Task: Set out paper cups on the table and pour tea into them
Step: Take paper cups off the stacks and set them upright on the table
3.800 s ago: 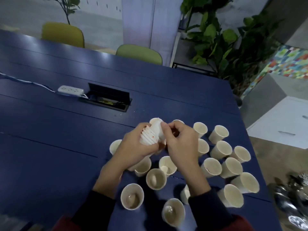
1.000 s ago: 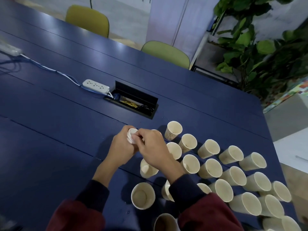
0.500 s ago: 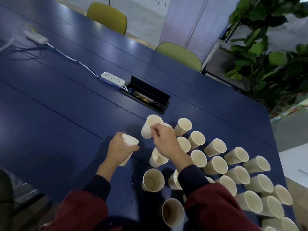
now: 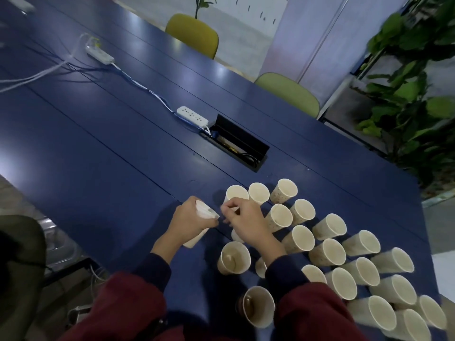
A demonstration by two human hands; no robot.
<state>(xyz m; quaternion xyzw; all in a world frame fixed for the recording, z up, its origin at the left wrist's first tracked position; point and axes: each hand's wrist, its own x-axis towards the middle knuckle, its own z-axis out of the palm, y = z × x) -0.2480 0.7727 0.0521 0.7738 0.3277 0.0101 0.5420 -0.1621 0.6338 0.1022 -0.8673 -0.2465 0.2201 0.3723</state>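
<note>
My left hand (image 4: 188, 221) grips a short stack of nested white paper cups (image 4: 205, 210), tilted with its rims toward my right hand. My right hand (image 4: 245, 223) hovers just right of those rims, fingers curled, with nothing visible in them. Right behind its fingertips a single empty cup (image 4: 236, 192) stands upright on the blue table (image 4: 118, 148). Several more empty cups (image 4: 330, 252) stand in rows to the right. Two near cups, one (image 4: 234, 258) below my right hand and one (image 4: 258, 309) between my sleeves, hold brown tea.
A white power strip (image 4: 192, 115) and an open black cable box (image 4: 237, 146) lie behind the cups. A second strip (image 4: 99, 54) with cables sits far left. Two green chairs (image 4: 288, 94) and a plant (image 4: 406, 99) stand beyond the table. The table's edge runs at lower left.
My right hand took a cup off the stack, stood it at the back left of the group, let go of it and came back toward the stack. The view swung left.
</note>
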